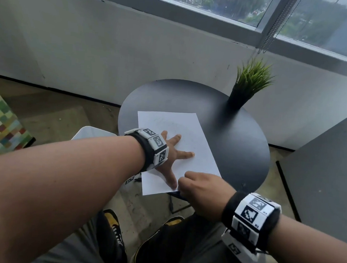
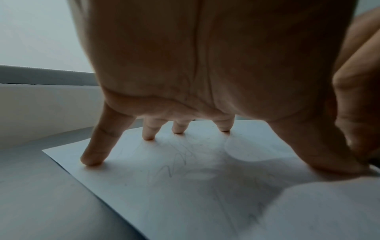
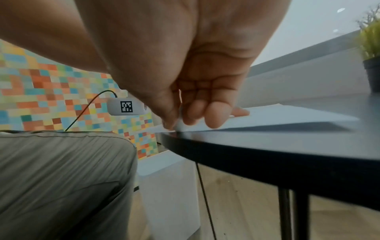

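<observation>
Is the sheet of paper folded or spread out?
Spread out, not folded: the sheet lies single-layer on the table, pressed by the left hand, fingers splayed. The right hand pinches its near edge, which is raised slightly.

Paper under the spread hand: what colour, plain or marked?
White paper with faint grey pencil scribbles; the left wrist view shows it best.

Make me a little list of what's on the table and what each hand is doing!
table: round, black
paper: white sheet with faint scribbles, lying on the table, near edge past the rim
left hand: fingers spread, fingertips pressing the paper
right hand: pinches the paper's near edge
plant: green, in a black pot, on the table's far side, apart from the paper
</observation>
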### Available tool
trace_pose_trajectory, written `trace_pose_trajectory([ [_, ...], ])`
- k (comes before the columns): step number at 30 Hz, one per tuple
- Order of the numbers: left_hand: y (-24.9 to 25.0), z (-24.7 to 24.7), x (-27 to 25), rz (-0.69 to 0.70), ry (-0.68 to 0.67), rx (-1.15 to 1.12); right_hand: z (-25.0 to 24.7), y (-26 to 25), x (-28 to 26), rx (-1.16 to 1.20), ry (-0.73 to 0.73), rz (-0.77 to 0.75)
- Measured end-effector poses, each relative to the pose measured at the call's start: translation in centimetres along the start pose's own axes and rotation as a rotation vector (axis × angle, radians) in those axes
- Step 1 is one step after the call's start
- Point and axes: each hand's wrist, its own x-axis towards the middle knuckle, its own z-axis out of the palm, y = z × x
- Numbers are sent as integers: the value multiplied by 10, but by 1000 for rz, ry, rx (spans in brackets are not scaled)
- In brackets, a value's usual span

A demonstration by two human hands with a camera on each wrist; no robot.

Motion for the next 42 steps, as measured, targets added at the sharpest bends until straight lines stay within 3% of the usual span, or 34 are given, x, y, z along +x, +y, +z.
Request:
trace_pose_trajectory([
  [5,0,3,1,11,5,-32,-5,60,4,49,52,327],
  [14,-41,41,-20,-61,173,-162,-3,83,-2,86,31,517],
  [17,-42,48,-22,-74,170,-169,-6,56,6,100,61,453],
  [22,-40,46,-18,-61,130,-152,-5,-10,20,60,1,54],
  [24,-41,47,-18,-58,122,-149,-8,2,22,21,-12,70],
  [28,-39,44,-17,-59,112,-163,-17,41,21,-26,16,272],
  [33,-39,40,-17,-61,87,-152,-12,-8,19,-9,-81,-9],
  [38,-39,41,-18,-53,90,-148,-17,33,23,-59,-6,218],
  [42,-41,41,-19,-53,82,-138,-13,-14,22,-22,-61,-57],
])
